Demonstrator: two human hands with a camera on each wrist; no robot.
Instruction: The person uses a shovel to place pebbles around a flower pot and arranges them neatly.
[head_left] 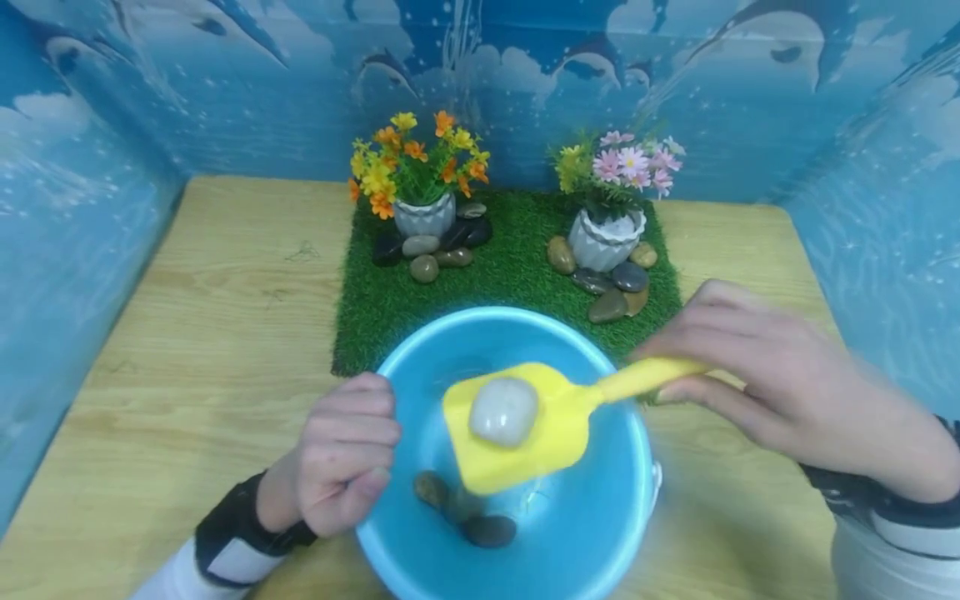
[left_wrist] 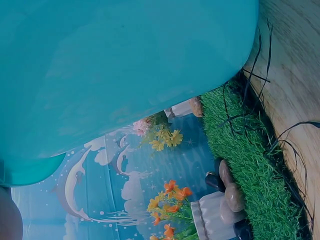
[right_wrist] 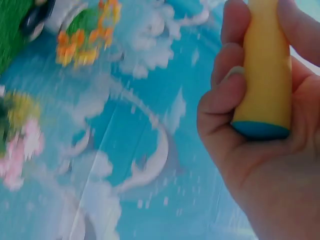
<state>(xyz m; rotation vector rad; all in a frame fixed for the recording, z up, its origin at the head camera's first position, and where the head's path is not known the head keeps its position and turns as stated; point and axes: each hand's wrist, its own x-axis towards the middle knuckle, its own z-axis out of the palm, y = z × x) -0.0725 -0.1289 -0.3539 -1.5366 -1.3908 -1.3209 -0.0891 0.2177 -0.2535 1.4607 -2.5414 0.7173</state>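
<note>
A blue bucket stands at the front of the table, with several dark stones on its bottom. My right hand grips the handle of a yellow toy shovel, whose blade is above the bucket's opening. On that blade lies a whitish rounded stone. In the right wrist view, curled fingers wrap the yellow handle near its blue end. My left hand holds the bucket's left rim with curled fingers. The bucket's outer wall fills much of the left wrist view and hides most of that hand.
Behind the bucket lies an artificial grass mat. On it stand a pot of orange and yellow flowers and a pot of pink flowers, with stones around both. Blue dolphin-printed sheets enclose the wooden table.
</note>
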